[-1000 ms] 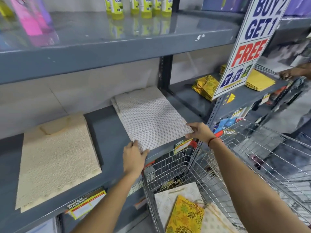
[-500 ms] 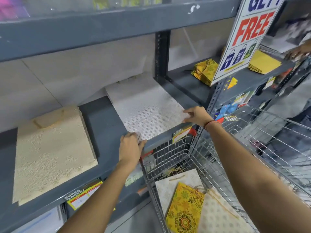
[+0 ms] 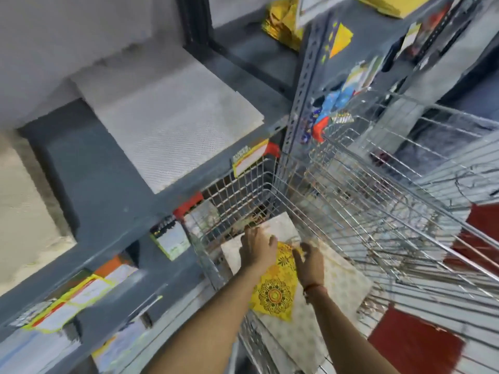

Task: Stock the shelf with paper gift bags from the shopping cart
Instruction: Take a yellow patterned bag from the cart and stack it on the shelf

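Both hands are dropping off the shelf (image 3: 102, 190) into the wire shopping cart (image 3: 351, 211). Left hand (image 3: 258, 248) and right hand (image 3: 309, 261) are hovering open, gripping nothing, over the glossy yellow mandala gift bag (image 3: 274, 292) lying flat on white patterned bags (image 3: 343, 282). Slick paper risks sliding; cord handles may be snagging on mesh.

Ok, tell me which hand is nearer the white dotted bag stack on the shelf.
Left. The left hand is down in the cart, below the white stack; the right hand lies further right and lower.
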